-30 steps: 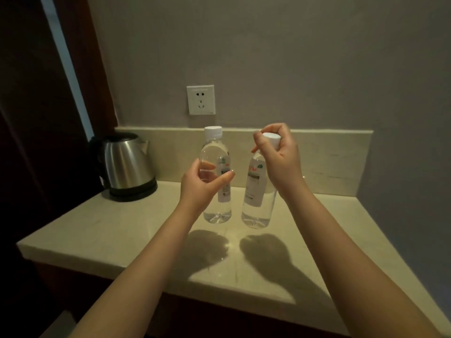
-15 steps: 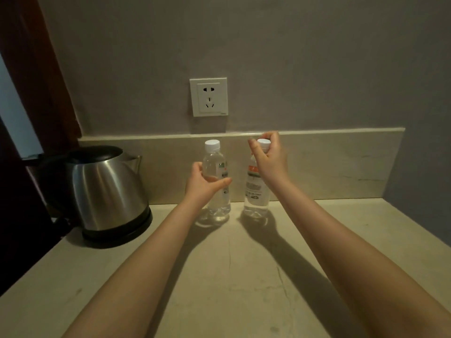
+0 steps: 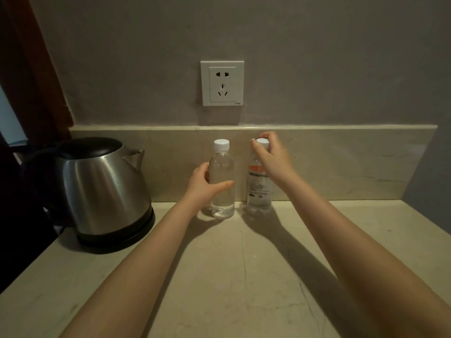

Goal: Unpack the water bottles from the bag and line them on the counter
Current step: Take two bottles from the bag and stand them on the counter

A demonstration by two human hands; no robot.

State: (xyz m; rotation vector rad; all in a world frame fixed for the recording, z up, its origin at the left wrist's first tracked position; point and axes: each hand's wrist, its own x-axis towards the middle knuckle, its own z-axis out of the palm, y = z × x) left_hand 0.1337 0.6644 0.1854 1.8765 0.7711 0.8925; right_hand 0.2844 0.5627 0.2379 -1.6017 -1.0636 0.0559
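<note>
Two clear water bottles with white caps stand upright side by side on the pale stone counter [image 3: 231,276], close to the backsplash. My left hand [image 3: 203,185] wraps around the middle of the left bottle [image 3: 222,172]. My right hand [image 3: 273,159] grips the right bottle [image 3: 258,191] from above, fingers around its cap and neck; its label faces me. No bag is in view.
A steel electric kettle [image 3: 102,191] with a black lid and base stands at the left of the counter. A white wall socket [image 3: 222,82] sits above the bottles. The counter meets a grey wall at the right and dark wood panelling at the left.
Both bottles have gone from the counter's middle back to the backsplash, still held. My view has moved closer and lower, and the kettle looms larger at the left.
</note>
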